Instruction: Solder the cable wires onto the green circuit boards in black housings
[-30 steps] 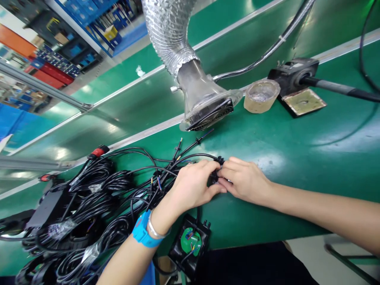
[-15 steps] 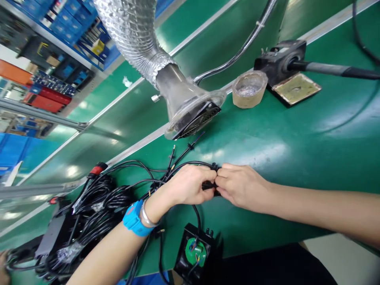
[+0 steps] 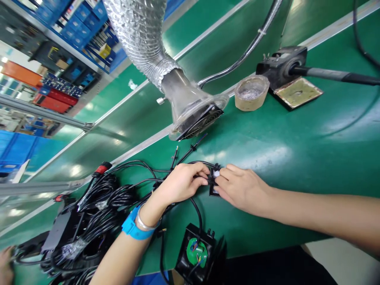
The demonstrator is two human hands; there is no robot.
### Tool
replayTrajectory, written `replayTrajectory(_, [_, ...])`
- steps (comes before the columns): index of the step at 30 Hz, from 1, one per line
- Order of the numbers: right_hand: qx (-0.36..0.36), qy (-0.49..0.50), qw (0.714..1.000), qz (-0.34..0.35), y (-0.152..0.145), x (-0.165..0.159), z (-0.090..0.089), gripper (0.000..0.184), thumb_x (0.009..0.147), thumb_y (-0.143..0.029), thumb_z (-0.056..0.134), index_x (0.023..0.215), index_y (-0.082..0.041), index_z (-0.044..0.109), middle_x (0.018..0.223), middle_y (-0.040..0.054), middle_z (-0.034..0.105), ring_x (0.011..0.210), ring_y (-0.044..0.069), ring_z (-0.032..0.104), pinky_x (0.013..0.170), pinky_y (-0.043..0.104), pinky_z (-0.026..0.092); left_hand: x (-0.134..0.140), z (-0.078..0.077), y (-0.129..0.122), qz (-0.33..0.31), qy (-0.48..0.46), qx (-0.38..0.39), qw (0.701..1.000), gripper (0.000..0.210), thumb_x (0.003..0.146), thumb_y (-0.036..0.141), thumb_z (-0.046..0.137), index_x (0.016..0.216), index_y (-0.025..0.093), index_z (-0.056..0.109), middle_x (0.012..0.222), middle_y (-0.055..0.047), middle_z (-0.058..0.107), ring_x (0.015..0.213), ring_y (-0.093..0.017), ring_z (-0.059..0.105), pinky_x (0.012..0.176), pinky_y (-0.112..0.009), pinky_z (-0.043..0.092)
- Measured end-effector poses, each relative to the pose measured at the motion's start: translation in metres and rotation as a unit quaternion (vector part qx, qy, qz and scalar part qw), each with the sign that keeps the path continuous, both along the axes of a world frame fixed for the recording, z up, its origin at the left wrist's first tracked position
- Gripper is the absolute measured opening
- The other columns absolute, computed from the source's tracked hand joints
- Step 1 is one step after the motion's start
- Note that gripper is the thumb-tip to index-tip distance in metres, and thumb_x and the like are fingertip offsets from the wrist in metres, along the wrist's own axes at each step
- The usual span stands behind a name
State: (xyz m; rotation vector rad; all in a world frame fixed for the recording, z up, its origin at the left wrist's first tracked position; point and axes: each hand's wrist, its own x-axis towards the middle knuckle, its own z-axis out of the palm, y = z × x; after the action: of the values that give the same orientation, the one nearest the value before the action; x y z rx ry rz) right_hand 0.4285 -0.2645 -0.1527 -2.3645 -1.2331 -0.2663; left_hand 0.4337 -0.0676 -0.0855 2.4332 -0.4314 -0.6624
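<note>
A small black housing [image 3: 213,191] with something pale inside lies between my hands on the green bench. My right hand [image 3: 242,188] is closed on its right side and covers much of it. My left hand [image 3: 191,178], with a blue wrist strap [image 3: 137,226] and a silver bracelet above it, pinches a black cable at the housing's left side; the grip is partly hidden. Nearer my body sits an open black box [image 3: 194,253] with a green circuit board [image 3: 197,250] and thin coloured wires inside. A cable runs up from this box.
Coiled black cables [image 3: 103,209] pile up at left, with a red-and-black connector [image 3: 102,169]. Over the bench hangs a fume extractor nozzle [image 3: 196,107]. A soldering iron [image 3: 329,75] rests in its stand beside a tan cup [image 3: 252,93]. Another person's hand [image 3: 6,263] shows at far left.
My left hand has drawn a little left, away from my right hand, so more of the housing and its pale inside shows. The whole view has shifted slightly.
</note>
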Motion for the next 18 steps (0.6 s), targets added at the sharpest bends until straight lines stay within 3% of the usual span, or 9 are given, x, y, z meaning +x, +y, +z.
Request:
replayTrajectory(3, [0.01, -0.001, 1.0, 0.001, 0.001, 0.0, 0.001, 0.012, 0.085, -0.02, 0.056, 0.076, -0.015, 0.063, 0.071, 0.0055, 0.057, 0.069, 0.018, 0.046, 0.049, 0.028, 0.031, -0.002, 0.001, -0.005, -0.021, -0.042, 0.075, 0.996, 0.017, 0.081, 0.01, 0.057, 0.091, 0.022, 0.063, 0.089, 0.005, 0.071, 0.08, -0.011, 0.067, 0.074, -0.021, 0.049])
replayTrajectory(6, [0.013, 0.02, 1.0, -0.003, 0.002, -0.001, 0.001, 0.01, 0.085, -0.017, 0.056, 0.078, -0.016, 0.063, 0.071, 0.004, 0.058, 0.068, 0.018, 0.045, 0.052, 0.028, 0.034, -0.016, -0.007, -0.008, -0.049, -0.17, 0.104, 0.979, 0.017, 0.08, 0.007, 0.053, 0.085, 0.019, 0.065, 0.079, 0.003, 0.071, 0.071, -0.013, 0.066, 0.066, -0.023, 0.05])
replayTrajectory(10, [0.015, 0.015, 1.0, -0.017, 0.002, -0.004, -0.003, 0.011, 0.087, -0.017, 0.054, 0.082, -0.016, 0.064, 0.072, 0.0027, 0.057, 0.069, 0.017, 0.045, 0.059, 0.028, 0.038, -0.038, -0.028, -0.007, -0.063, -0.403, 0.096, 0.908, 0.021, 0.08, 0.001, 0.048, 0.087, 0.014, 0.063, 0.08, -0.003, 0.07, 0.072, -0.014, 0.066, 0.068, -0.024, 0.052])
replayTrajectory(12, [0.015, 0.008, 1.0, -0.023, 0.002, -0.006, -0.006, 0.011, 0.088, -0.017, 0.053, 0.087, -0.016, 0.065, 0.074, 0.0028, 0.057, 0.07, 0.017, 0.045, 0.063, 0.028, 0.039, -0.042, -0.038, -0.007, -0.051, -0.47, 0.077, 0.878, 0.021, 0.08, 0.001, 0.048, 0.086, 0.015, 0.061, 0.081, -0.003, 0.071, 0.074, -0.012, 0.066, 0.071, -0.023, 0.052])
replayTrajectory(18, [-0.02, -0.006, 0.999, -0.037, 0.001, -0.01, -0.004, 0.015, 0.087, -0.015, 0.051, 0.095, -0.015, 0.063, 0.076, 0.0038, 0.056, 0.073, 0.018, 0.045, 0.057, 0.028, 0.035, -0.039, -0.058, -0.013, 0.004, -0.501, 0.127, 0.856, 0.014, 0.08, 0.006, 0.054, 0.075, 0.018, 0.06, 0.073, 0.0, 0.069, 0.067, -0.011, 0.064, 0.062, -0.022, 0.047])
